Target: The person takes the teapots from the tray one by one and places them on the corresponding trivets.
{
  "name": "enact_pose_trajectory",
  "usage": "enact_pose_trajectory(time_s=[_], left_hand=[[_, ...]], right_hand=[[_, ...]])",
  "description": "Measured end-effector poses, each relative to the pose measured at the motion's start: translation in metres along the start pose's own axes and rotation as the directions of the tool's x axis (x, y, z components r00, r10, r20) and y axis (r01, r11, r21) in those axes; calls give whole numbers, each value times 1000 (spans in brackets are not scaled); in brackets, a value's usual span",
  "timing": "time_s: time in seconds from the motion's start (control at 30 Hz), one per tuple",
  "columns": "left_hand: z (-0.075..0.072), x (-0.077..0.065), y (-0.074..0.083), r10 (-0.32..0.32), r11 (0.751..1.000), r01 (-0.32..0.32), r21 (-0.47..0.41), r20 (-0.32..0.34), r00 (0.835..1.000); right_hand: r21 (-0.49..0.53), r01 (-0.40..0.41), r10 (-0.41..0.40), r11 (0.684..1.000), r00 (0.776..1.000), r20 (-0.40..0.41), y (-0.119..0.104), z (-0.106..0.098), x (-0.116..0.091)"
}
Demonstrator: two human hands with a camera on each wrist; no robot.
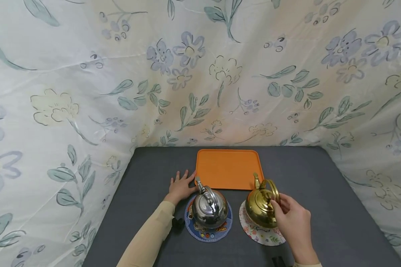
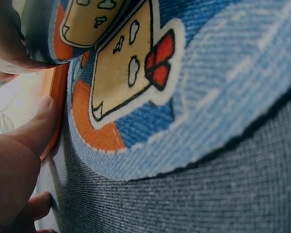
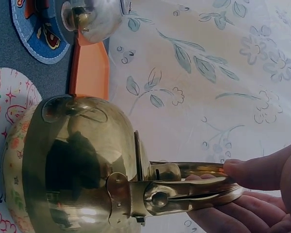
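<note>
A gold kettle (image 1: 261, 207) is over a round white floral mat (image 1: 269, 239); whether its base touches the mat I cannot tell. My right hand (image 1: 292, 218) holds its handle (image 3: 203, 194), thumb on one side and fingers beneath in the right wrist view. A silver kettle (image 1: 210, 209) stands on a round blue denim-patterned mat (image 1: 208, 236). To its left, my left hand (image 1: 181, 188) lies with fingers spread, fingertips at the left edge of an orange tray (image 1: 227, 167). The left wrist view shows the thumb against the tray's rim (image 2: 53, 121).
The tray lies flat behind both kettles on a dark grey tabletop (image 1: 297, 167). Floral cloth (image 1: 220, 85) hangs behind the table and along its sides. Close to my left sleeve is a small black object (image 1: 178, 223).
</note>
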State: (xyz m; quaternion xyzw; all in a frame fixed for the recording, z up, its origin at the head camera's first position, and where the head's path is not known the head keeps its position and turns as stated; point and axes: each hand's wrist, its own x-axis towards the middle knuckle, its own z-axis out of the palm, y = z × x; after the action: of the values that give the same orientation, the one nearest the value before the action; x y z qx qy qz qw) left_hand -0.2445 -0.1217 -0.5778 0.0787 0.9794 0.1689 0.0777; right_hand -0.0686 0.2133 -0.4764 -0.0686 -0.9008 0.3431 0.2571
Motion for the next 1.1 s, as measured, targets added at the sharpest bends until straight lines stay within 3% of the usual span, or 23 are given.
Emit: enact_pose_trajectory(time_s=[0.43,1.1], left_hand=[[1,0,-1,10,1000,-10,17,3,1000],[2,-2,-4,10,1000,-11,20,12,1000]], right_hand=[[19,-73,73,997,997,6,1,0,-12],[25,-84,84,996,996,-7,5,-3,-22]])
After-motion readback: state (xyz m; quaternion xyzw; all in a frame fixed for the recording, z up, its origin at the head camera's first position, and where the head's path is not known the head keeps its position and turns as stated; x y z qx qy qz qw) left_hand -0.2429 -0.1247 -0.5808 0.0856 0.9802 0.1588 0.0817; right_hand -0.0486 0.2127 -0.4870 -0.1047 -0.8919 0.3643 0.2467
